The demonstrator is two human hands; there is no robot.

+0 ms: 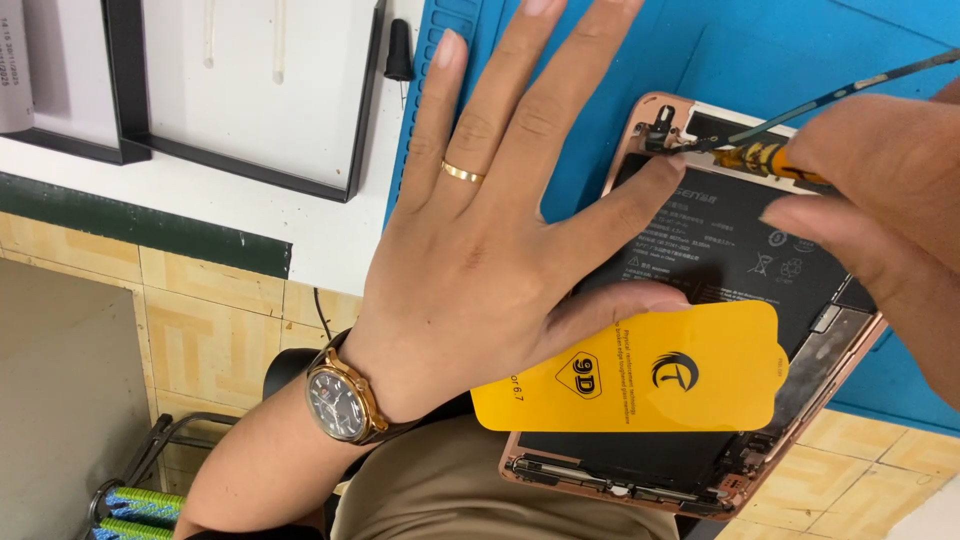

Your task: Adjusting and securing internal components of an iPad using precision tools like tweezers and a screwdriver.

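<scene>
An opened tablet (820, 350) in a rose-gold frame lies on a blue work mat (640, 60), its black battery exposed. A yellow card (640, 375) rests across its lower part. My left hand (500, 230), with a gold ring and a wristwatch, lies flat with fingers spread, the forefinger and thumb pressing on the tablet. My right hand (880, 200) grips a yellow-handled tool (765, 158) whose tip sits at the tablet's top corner, by a thin cable strip (850, 90).
A white bench top (300, 220) holds a black-framed white tray (260, 90) and a small black cap (399, 50). Below are tan floor tiles (200, 330), a chair frame with green-blue weave (140, 505), and my tan-clad lap (480, 490).
</scene>
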